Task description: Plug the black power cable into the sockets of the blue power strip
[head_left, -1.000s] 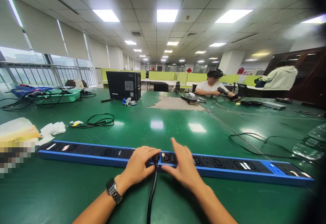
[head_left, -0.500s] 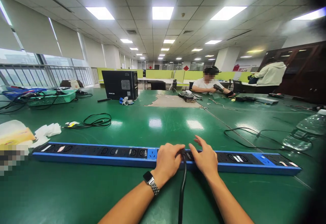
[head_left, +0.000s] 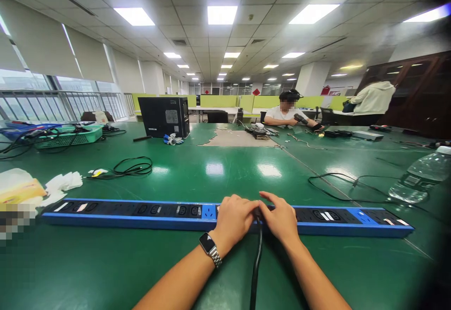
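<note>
A long blue power strip with a black socket face lies across the green table in front of me. My left hand, with a watch on its wrist, is closed around the top end of a thick black power cord at the strip's middle. My right hand meets it from the other side, its thumb against the left fingertips at the cord's end. Fingers cover that end, so I cannot tell whether its plug sits in a socket. The cord runs down toward me off the bottom edge.
A black computer case stands farther back, with gloves beside it. Left are a green basket and a coiled cable. Right is a water bottle near a loose cable. A person sits across the table.
My right hand has moved left, and its thumb and index finger have closed in on my left fingertips at the cord's end. The cord's upper part has shifted slightly right.
</note>
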`<state>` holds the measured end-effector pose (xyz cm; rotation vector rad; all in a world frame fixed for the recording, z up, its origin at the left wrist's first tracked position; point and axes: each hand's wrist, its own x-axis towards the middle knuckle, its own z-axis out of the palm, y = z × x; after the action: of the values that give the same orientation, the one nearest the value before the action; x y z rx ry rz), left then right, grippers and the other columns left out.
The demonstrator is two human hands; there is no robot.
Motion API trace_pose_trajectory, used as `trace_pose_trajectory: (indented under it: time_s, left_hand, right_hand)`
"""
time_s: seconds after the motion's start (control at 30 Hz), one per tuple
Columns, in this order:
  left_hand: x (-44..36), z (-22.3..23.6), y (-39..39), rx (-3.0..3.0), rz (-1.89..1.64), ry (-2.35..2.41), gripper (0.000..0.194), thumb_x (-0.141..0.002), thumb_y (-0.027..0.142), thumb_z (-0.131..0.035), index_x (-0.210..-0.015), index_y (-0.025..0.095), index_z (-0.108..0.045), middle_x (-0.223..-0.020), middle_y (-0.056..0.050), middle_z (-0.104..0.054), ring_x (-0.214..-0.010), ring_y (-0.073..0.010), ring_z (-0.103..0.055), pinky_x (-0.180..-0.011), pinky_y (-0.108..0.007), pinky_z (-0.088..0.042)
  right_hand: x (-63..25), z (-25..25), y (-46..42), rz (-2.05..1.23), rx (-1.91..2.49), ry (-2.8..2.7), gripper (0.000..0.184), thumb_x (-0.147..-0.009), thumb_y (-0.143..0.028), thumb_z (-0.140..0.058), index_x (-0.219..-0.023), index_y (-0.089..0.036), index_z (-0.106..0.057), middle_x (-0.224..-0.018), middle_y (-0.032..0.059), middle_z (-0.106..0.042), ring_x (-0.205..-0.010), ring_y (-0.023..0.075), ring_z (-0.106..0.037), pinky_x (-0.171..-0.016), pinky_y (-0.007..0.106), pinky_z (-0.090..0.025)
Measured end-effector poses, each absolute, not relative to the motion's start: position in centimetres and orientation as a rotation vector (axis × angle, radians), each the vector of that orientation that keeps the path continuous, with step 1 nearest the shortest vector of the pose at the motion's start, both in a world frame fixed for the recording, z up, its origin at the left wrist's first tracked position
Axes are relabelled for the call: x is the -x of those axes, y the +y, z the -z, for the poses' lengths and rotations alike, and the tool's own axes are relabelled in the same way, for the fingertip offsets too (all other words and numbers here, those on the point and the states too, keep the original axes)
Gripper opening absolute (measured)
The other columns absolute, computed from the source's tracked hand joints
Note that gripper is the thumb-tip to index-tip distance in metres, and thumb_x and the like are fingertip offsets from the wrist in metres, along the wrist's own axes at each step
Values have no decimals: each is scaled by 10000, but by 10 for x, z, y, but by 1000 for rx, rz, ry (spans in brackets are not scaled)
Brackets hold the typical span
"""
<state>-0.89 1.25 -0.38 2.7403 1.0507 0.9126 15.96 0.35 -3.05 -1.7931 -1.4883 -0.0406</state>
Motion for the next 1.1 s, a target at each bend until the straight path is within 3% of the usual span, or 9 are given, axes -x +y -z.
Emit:
trace_pose_trajectory:
  time_s: [0.37,0.53,0.77,0.93,1.1]
  left_hand:
    - [7,10,8,-2572,-990,1040,349,-887,153,-602,-1196,313,-623,-1128,2,-713,-1014,-221,-605,-873,-412,-425]
    - [6,10,6,-2417,-1035,1193,357,-889,176,-591,-1204,342,-625,-1022,-3,-732,-942,-227,-623,-824,-395,-438]
    - [10,8,5,-2547,-931,1187,323,-885,165,-579,-1182,280,-630,-1004,-39,-720,-953,-239,-607,-856,-415,-434]
    - [15,8,0,-2610,-898,1074,477,-845,117,-593,-1292,274,-532,-1143,-33,-690,-1044,-247,-569,-906,-426,-435]
    - [42,11,-1,-2614,-936,994,671,-801,257,-708,-1403,246,-411,-1304,-75,-608,-1207,-297,-496,-1034,-496,-382]
  right_hand:
    - [-170,28,0,-157,1583,-1752,348,-789,-285,-501,-1075,-271,-699,-1100,39,-719,-1051,238,-620,-956,453,-449]
    - [-177,30,-5,-243,1394,-1837,390,-769,-340,-584,-1140,-246,-663,-1207,68,-677,-1130,253,-592,-1001,477,-432]
    - [-173,25,-12,-240,1378,-1868,463,-730,-317,-599,-1186,-242,-632,-1209,84,-665,-1128,259,-592,-1006,484,-430]
    - [-166,24,-11,-222,1408,-1859,519,-740,-406,-660,-1235,-258,-608,-1208,80,-664,-1108,260,-594,-982,473,-445]
    - [-159,30,-9,-119,1470,-1859,364,-824,-476,-619,-1127,-283,-677,-1026,47,-725,-969,235,-629,-896,442,-477]
